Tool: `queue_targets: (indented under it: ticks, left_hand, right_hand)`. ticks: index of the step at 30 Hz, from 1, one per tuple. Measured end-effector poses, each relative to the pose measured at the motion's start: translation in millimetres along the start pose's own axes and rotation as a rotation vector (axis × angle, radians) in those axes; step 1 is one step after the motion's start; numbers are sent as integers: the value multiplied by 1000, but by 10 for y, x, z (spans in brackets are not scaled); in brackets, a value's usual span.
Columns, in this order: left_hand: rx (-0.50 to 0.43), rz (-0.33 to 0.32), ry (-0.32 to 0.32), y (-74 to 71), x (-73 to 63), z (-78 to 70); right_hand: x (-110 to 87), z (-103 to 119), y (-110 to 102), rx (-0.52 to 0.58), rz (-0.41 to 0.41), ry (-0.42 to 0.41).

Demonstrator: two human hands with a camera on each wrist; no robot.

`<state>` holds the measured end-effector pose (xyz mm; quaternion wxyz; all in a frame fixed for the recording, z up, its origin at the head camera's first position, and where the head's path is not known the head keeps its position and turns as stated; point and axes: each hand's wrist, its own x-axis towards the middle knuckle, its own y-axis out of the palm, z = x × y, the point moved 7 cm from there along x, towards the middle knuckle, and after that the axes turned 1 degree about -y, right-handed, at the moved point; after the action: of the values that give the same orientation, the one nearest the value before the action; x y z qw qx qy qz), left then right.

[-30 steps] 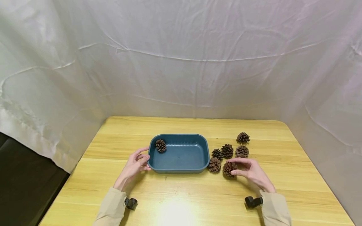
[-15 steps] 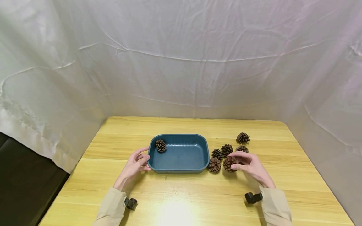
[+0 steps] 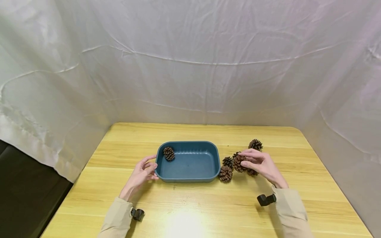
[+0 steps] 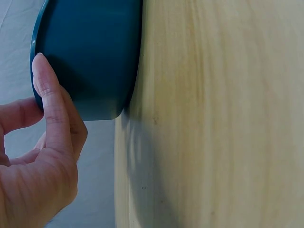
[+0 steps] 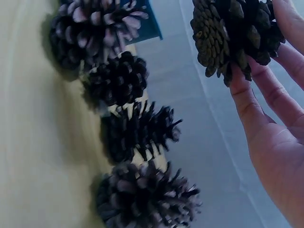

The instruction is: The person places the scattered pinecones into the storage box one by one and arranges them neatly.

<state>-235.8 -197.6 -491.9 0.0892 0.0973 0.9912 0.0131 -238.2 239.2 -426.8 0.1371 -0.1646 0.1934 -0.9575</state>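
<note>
A blue rectangular tub (image 3: pixel 193 168) stands on the table with one pine cone (image 3: pixel 169 153) in its far left corner. My left hand (image 3: pixel 146 170) holds the tub's left end, a fingertip against the rim in the left wrist view. To the tub's right, my right hand (image 3: pixel 263 163) pinches a brown pine cone (image 3: pixel 239 163) between thumb and fingers. That cone is off the table in the right wrist view, above several other pine cones. Among these, one cone (image 3: pixel 226 174) sits against the tub's right side and another cone (image 3: pixel 255 144) lies at the back; others are partly hidden by the hand.
Light wood covers the tabletop (image 3: pixel 190 205). White cloth (image 3: pixel 208 66) hangs behind it and at both sides. A dark surface (image 3: pixel 26 195) shows at the left. Small black wrist devices (image 3: pixel 266 200) are on both sleeves.
My right hand has lifted its pine cone from the near side and carried it away from me, over the other cones. My left hand and the tub have stayed in place.
</note>
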Motion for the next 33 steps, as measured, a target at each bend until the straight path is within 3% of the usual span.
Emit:
queue_targets:
  ticks: [33]
  left_hand:
    - [16, 8, 7, -2, 5, -6]
  right_hand:
    - [699, 325, 337, 70, 269, 32]
